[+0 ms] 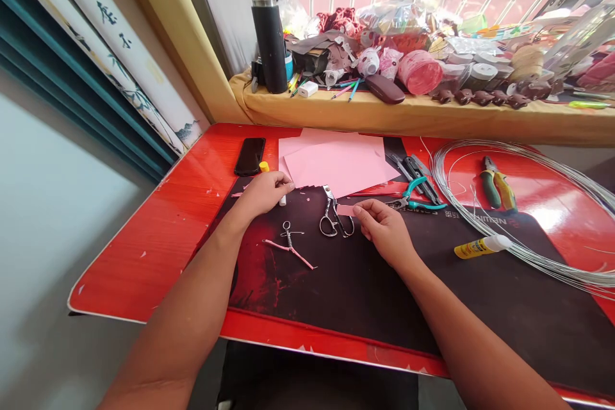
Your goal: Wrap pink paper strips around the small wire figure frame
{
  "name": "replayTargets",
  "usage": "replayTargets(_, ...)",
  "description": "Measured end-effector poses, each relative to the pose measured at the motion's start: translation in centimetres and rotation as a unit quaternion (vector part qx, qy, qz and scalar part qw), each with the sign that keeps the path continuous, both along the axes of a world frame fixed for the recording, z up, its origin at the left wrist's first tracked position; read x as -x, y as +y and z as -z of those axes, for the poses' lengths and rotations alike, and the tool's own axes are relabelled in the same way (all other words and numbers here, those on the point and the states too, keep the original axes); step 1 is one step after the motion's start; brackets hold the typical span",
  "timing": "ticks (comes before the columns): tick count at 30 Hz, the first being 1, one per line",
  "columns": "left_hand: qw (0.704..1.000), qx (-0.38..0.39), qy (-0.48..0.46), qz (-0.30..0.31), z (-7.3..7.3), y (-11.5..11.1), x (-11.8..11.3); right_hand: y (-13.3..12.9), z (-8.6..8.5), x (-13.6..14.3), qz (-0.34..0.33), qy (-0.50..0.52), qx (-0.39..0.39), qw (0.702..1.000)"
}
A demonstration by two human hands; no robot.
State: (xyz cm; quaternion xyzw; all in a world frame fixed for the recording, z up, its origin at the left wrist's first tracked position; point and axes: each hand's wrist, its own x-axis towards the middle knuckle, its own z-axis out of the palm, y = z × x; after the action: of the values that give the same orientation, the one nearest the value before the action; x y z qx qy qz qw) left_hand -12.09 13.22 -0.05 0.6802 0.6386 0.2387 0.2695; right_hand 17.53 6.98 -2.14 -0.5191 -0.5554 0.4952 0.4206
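Observation:
My left hand [265, 194] is closed around a glue stick, whose yellow end [264, 166] and white end [282, 200] show on either side of the fingers. Between the thumb and fingers of my right hand [382, 225] is a small pink paper strip [345, 210]. Just left of that strip, metal scissors [331, 213] lie on the dark mat [365, 295]. A small wire figure [289, 245] rests on the mat between my hands, with a looped head, twisted body and pink-wrapped legs.
Pink paper sheets [336, 160] lie behind my hands, beside a black phone [250, 157]. To the right are teal pliers [416, 197], utility knives [420, 173], green-yellow pliers [498, 184], a wire coil [538, 253] and another glue stick [482, 246]. A cluttered sill [336, 112] borders the table.

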Motion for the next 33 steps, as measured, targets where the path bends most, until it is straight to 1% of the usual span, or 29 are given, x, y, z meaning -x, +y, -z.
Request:
replayTargets(5,1.0,-0.001,0.003,0.004,0.12,0.02,0.01,-0.05,0.21,0.01,0.002,-0.029,-0.007,1.0)
replayTargets(12,1.0,0.006,0.008,0.01,0.34,-0.04,0.05,-0.08,0.45,0.1,-0.001,-0.04,-0.016,0.999)
replayTargets(20,1.0,0.016,0.011,0.015,0.02,-0.23,-0.17,-0.13,0.43,0.16,-0.004,-0.06,-0.024,0.998)
replayTargets(33,0.999,0.021,0.027,0.028,0.13,-0.24,-0.22,-0.17,0.74,0.1,-0.016,-0.093,-0.032,0.995)
